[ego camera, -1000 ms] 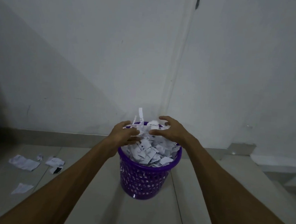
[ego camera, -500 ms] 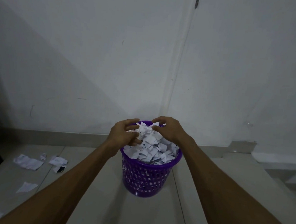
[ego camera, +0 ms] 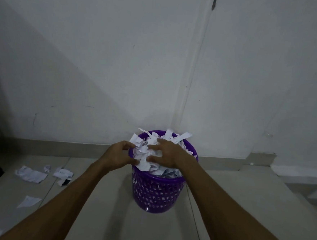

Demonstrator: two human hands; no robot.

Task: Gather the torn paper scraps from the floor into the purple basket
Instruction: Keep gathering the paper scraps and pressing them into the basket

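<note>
Both my hands, left point(ego camera: 118, 157) and right point(ego camera: 167, 154), press the heaped scraps point(ego camera: 144, 156) into the purple basket point(ego camera: 157, 193), fingers spread, gripping nothing. Next, probably: floor scraps point(ego camera: 31, 174) at left.

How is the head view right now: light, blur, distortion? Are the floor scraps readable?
Head view: dim and greyish; wide-angle bends the wall seam; both hands slightly motion-blurred over the purple basket; floor scraps at left visible but soft, a diagonal shadow across the wall.

Single head-worn wide-angle view, facing forward and down at floor point(ego camera: 109, 219) and wall point(ego camera: 102, 59); dim, probably near.
</note>
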